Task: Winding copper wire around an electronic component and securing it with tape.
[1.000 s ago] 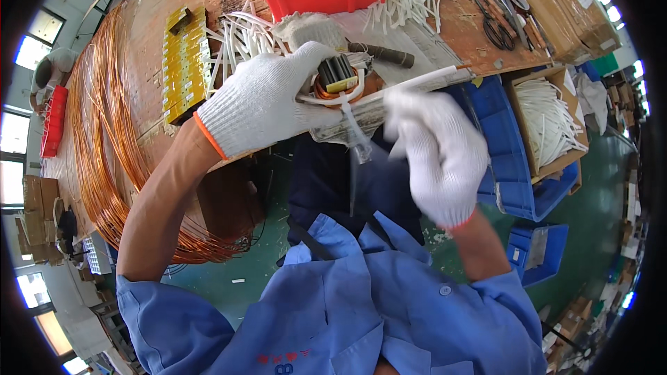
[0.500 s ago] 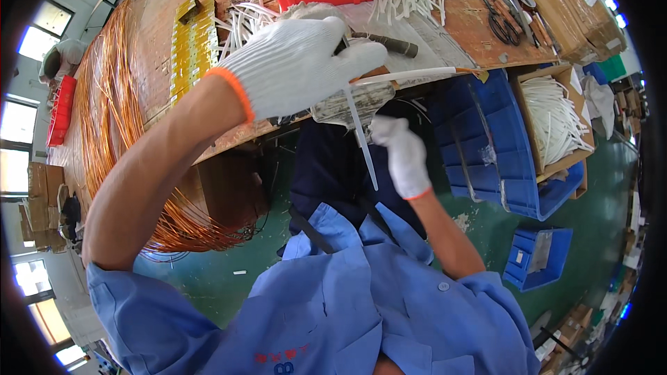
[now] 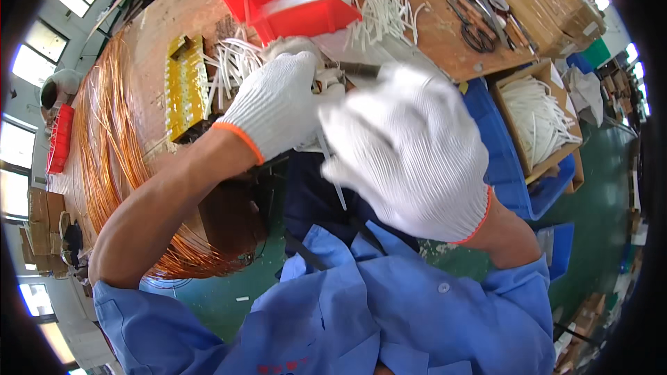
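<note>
My left hand point(image 3: 276, 103), in a white knitted glove with an orange cuff, is closed at the bench's front edge. Its fingers curl round something they hide. Close on its right, my gloved right hand point(image 3: 425, 156) is raised, fingers bent inward and partly blurred; what they hold, if anything, does not show. A narrow whitish strip point(image 3: 340, 196) hangs below the hands, its upper part passing behind the right fingers. Behind both hands, a dark rod point(image 3: 360, 69) lies at the bench edge, partly covered.
Red bins point(image 3: 306, 22), white tube pieces point(image 3: 385, 14), scissors point(image 3: 478, 38) and a yellow slotted block point(image 3: 183, 90) lie on the wooden bench. Copper wire bundles point(image 3: 104, 146) drape over its left side. A carton of white tubes point(image 3: 535, 121) sits in a blue crate point(image 3: 504, 180) at right.
My right hand has risen from below the bench edge toward the camera and beside the left. My left hand has drawn slightly leftward, its fingers now curled down. The hanging strip has shifted left.
</note>
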Demonstrator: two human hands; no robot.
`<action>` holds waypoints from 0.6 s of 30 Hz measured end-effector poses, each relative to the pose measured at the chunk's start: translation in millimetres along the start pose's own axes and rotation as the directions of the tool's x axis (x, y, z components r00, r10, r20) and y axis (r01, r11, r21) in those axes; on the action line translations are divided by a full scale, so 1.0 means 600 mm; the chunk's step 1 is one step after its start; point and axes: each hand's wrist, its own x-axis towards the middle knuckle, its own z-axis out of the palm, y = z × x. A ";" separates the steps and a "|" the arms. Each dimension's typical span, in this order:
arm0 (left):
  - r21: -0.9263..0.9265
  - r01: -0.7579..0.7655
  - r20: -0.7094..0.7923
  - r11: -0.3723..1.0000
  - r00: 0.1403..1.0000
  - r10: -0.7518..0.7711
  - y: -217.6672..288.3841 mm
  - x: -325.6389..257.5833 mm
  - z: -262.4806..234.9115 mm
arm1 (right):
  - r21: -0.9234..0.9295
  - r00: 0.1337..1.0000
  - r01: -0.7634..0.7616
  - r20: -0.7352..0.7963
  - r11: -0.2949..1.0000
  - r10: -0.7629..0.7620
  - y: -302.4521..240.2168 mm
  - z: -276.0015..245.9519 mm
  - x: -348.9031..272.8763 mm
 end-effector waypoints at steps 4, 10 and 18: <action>0.027 0.064 -0.164 0.998 0.985 -0.059 0.050 -0.045 -0.096 | -0.027 0.919 -0.276 0.287 0.961 0.272 0.012 0.000 0.017; -0.167 -0.041 -0.555 0.985 0.830 -0.060 0.022 -0.113 -0.122 | 0.666 0.918 -0.396 0.267 0.632 0.294 -0.005 0.066 0.072; -0.945 -0.316 -0.306 0.088 0.750 -0.587 -0.069 -0.059 -0.087 | 0.760 0.773 -0.634 0.627 0.146 0.094 0.004 0.156 0.188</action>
